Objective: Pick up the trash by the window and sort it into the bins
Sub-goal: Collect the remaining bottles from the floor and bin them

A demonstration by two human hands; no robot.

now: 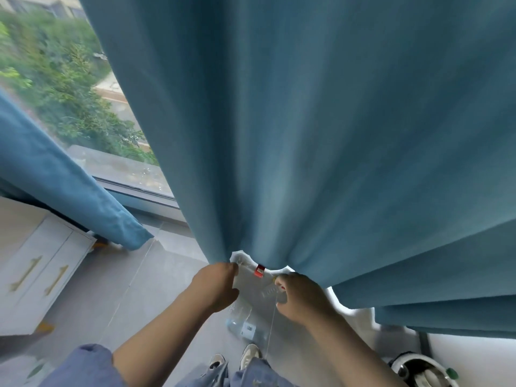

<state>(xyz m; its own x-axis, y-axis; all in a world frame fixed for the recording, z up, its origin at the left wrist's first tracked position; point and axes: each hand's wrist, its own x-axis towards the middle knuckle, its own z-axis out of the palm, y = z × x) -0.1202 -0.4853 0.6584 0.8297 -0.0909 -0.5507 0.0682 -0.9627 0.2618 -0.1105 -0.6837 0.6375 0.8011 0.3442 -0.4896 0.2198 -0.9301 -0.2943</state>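
I am in a home, in a room beside a big window (55,79) at 10 o'clock, with bushes and a path far below. Heavy blue curtains (307,121) hang to the grey tiled floor (134,291). A white cabinet (47,255) with brass handles (26,273) stands at 8 o'clock.

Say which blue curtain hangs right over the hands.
The wide curtain in the middle: its hem ends just above the left hand and right hand gripping the clear plastic trash. The narrower curtain ends far left, by the white cabinet.
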